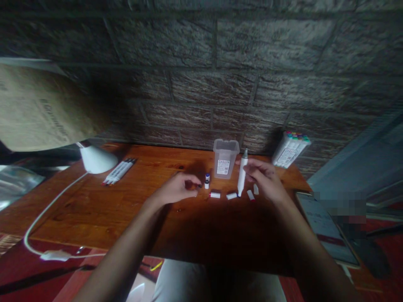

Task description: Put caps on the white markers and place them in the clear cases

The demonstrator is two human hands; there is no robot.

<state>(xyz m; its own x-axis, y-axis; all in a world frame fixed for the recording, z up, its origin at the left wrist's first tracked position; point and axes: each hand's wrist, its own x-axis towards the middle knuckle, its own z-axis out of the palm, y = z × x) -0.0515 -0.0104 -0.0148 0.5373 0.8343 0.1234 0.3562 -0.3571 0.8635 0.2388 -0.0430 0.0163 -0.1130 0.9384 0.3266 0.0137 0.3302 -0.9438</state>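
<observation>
My right hand point(264, 176) grips a white marker point(242, 174) and holds it nearly upright, its grey uncapped end pointing up. The marker is just in front and to the right of a clear plastic container point(226, 157) with a label. My left hand point(179, 188) hovers over the table with thumb and fingers curved apart. Close to its fingertips stand two small marker caps point(207, 184), blue and dark. More white caps lie on their sides: a red-ended cap point(215, 195), another cap point(231, 196), and a tilted cap point(250, 195) beneath my right hand.
Several markers point(119, 171) lie together on the wooden table point(176, 226) at left, beside a white lamp base point(98, 159) with a cord. A full marker case point(290, 149) stands back right. A tablet point(325, 226) lies at the right edge. A brick wall point(195, 96) rises behind.
</observation>
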